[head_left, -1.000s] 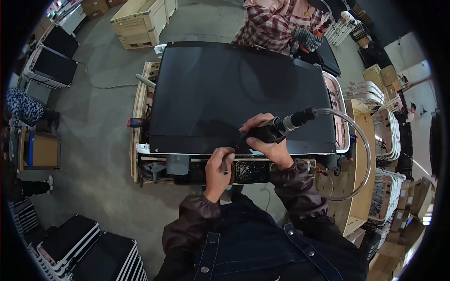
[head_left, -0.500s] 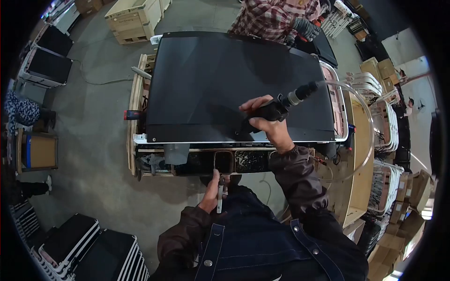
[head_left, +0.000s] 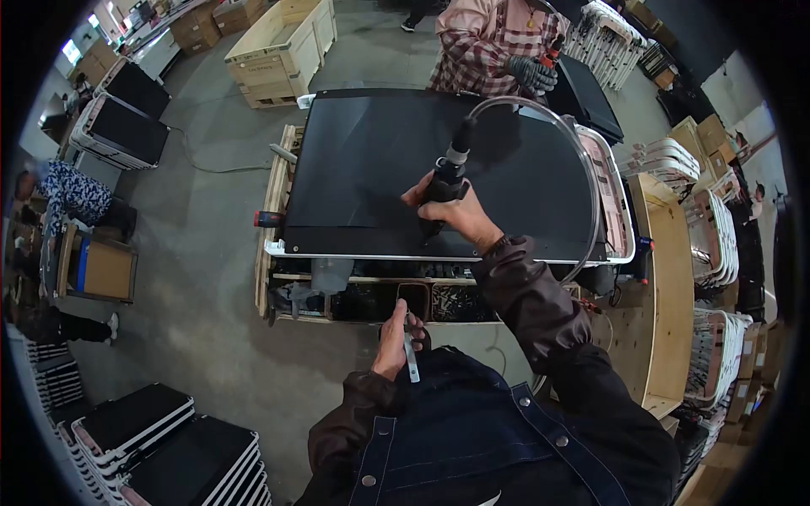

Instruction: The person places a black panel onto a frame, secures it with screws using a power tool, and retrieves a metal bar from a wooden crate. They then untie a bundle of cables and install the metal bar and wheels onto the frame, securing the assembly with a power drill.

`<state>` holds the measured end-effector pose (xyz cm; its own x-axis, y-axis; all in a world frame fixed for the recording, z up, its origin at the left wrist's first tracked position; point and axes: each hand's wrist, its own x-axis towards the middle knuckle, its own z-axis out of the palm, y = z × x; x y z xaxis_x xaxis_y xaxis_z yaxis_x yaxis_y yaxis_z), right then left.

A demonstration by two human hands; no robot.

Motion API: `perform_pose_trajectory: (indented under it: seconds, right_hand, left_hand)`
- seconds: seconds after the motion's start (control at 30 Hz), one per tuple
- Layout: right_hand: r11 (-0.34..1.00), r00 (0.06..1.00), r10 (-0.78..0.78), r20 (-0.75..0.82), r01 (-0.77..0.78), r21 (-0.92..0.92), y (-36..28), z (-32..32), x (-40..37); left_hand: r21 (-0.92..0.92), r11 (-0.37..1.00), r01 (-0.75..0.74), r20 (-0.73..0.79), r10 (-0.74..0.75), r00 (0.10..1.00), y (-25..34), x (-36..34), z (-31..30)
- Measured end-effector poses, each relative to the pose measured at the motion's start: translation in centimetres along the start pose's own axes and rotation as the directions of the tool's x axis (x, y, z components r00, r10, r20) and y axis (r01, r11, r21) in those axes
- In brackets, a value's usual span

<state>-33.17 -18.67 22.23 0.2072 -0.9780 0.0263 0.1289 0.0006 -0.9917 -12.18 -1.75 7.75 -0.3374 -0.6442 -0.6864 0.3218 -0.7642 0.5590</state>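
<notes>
A large black panel (head_left: 371, 160) in a white metal frame lies across the bench before me. My right hand (head_left: 460, 209) is wrapped round a black power screwdriver (head_left: 454, 160) with a clear hose on its rear end. The driver's tip points down at the panel near its front edge. Below that edge, my left hand (head_left: 393, 344) grips a thin metal strip (head_left: 412, 361) that slants toward me. The left fingers are close to the front of the parts bins (head_left: 413, 295).
Loose screws (head_left: 456, 300) fill one bin. A red-and-black tool (head_left: 268, 219) sits at the panel's left. Across the bench stands a person in a plaid shirt (head_left: 472, 51) wearing grey gloves. A plywood box (head_left: 666, 320) is on the right; stacked frames (head_left: 194, 455) stand lower left.
The screwdriver has swung from leaning right to nearly upright, and my right hand has shifted left over the panel. My left hand still holds the strip. The whole view has moved slightly.
</notes>
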Motion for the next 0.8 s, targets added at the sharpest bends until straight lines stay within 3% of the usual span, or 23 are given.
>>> perform_pose_trajectory:
  seconds: [0.07, 0.1, 0.23, 0.3, 0.4, 0.43, 0.5, 0.53, 0.6, 0.67, 0.73, 0.77, 0.8]
  right_hand:
    - [0.993, 0.993, -0.073, 0.089, 0.081, -0.086, 0.6, 0.9, -1.2]
    - [0.973, 0.99, -0.06, 0.129, 0.087, -0.216, 0.9, 1.2, -1.5]
    - [0.977, 0.992, -0.088, 0.089, 0.104, -0.188, 0.8, 1.0, -1.9]
    - [0.993, 0.993, -0.117, -0.008, 0.117, -0.034, 1.5, 0.4, -2.7]
    - [0.943, 0.994, -0.101, -0.045, 0.081, -0.323, 1.8, -0.3, -5.3]
    - [0.962, 0.986, -0.128, -0.108, 0.097, -0.257, 3.9, -0.1, -6.7]
    - [0.924, 0.931, -0.172, -0.322, 0.039, -0.381, 7.1, 0.2, -10.3]
    - [0.957, 0.919, -0.074, -0.387, -0.044, -0.287, 10.1, 0.1, -11.9]
    - [0.954, 0.979, 0.162, -0.123, -0.187, -0.232, 16.4, 0.5, -14.4]
    - [0.834, 0.943, 0.313, 0.11, -0.217, -0.507, 19.0, 2.4, -14.2]
    - [0.617, 0.944, 0.177, 0.279, 0.114, -0.779, 27.5, 2.9, -13.9]
    - [0.538, 0.921, 0.084, 0.38, 0.279, -0.795, 30.7, 2.5, -13.6]
    - [0.555, 0.914, 0.062, 0.402, 0.303, -0.774, 32.3, 2.7, -12.8]
  left_hand:
    - [-0.025, 1.0, 0.012, -0.021, -0.012, 1.0, -0.7, -0.5, 0.5]
    - [-0.057, 0.998, 0.017, -0.034, -0.019, 0.999, -0.6, -0.3, 0.9]
    - [-0.016, 0.998, -0.055, -0.072, 0.053, 0.996, -1.4, -1.2, 1.7]
    - [-0.048, 0.997, -0.068, -0.13, 0.061, 0.99, -1.6, -1.9, 1.8]
    - [-0.062, 0.988, -0.143, -0.239, 0.124, 0.963, -2.5, -3.2, 0.7]
    - [-0.116, 0.983, -0.142, -0.238, 0.111, 0.965, -2.9, -3.8, 0.1]
    - [-0.155, 0.971, -0.184, -0.308, 0.129, 0.943, -4.3, -5.5, -0.9]
    - [-0.249, 0.956, -0.153, -0.345, 0.06, 0.937, -5.6, -5.7, -2.0]
    - [-0.299, 0.94, -0.162, -0.36, 0.046, 0.932, -7.1, -6.7, -2.8]
    - [-0.301, 0.937, -0.177, -0.365, 0.058, 0.929, -8.1, -6.9, -4.0]
    - [-0.253, 0.956, -0.148, -0.376, 0.044, 0.926, -7.3, -7.6, -4.0]
    - [-0.215, 0.964, -0.158, -0.39, 0.063, 0.919, -6.6, -8.2, -3.7]
    - [-0.202, 0.962, -0.183, -0.417, 0.084, 0.905, -5.9, -8.7, -3.4]
